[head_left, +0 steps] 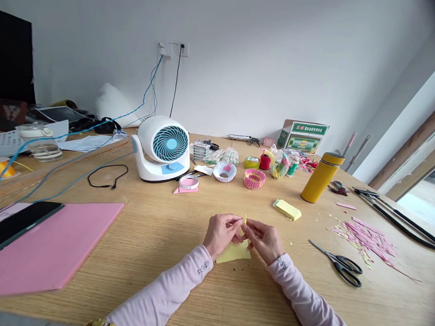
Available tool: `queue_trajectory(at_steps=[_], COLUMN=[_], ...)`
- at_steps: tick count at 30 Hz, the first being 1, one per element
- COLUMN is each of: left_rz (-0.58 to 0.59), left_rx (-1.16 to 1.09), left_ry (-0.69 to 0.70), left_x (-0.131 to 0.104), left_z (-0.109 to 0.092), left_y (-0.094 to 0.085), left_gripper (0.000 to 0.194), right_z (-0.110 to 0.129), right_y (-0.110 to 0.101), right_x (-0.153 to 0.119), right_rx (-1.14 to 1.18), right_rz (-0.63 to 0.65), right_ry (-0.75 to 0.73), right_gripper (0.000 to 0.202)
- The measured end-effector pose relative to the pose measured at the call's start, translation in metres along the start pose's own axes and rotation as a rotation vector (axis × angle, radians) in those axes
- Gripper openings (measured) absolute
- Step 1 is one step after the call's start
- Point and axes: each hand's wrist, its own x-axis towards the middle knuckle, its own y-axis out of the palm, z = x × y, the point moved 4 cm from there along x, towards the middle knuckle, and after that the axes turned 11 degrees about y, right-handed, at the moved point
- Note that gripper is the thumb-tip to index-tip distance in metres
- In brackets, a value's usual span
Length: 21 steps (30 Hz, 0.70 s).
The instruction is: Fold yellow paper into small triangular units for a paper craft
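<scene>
My left hand (224, 232) and my right hand (263, 239) meet over the table, fingertips pinched together on a small yellow paper piece (245, 219). Its upper tip sticks up between the fingers; the rest is hidden by them. Under the hands lies a flat yellow paper sheet (232, 253), with a few tiny dark specks on the wood in front of it. Beyond my right hand rests a stack of yellow paper slips (287, 210). Black-handled scissors (339, 263) lie to the right with their blades apart.
Pink paper strips (369, 237) are heaped at the right, near a yellow bottle (321, 177). A white fan (163, 149), a pink folded-paper ring (254, 179) and a white one (224, 171) stand farther back. At left a phone (22, 225) lies on pink sheets (82, 235).
</scene>
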Motion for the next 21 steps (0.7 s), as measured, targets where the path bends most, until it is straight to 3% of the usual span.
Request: queue_trajectory(at_steps=[5, 11, 21], left_rz=[-0.020, -0.048, 0.034], left_rx=[-0.087, -0.065, -0.152], left_ry=[-0.079, -0.074, -0.086], left_x=[0.000, -0.001, -0.001], left_z=[0.002, -0.001, -0.002], left_y=[0.000, -0.002, 0.001], left_gripper=[0.033, 0.028, 0.036], right_z=[-0.002, 0.002, -0.004], right_y=[0.001, 0.003, -0.009], right_x=[0.000, -0.003, 0.005], right_rx=[0.020, -0.032, 0.234], right_rz=[-0.016, -0.131, -0.069], right_ry=[0.015, -0.076, -0.005], right_gripper=[0.049, 0.045, 0.039])
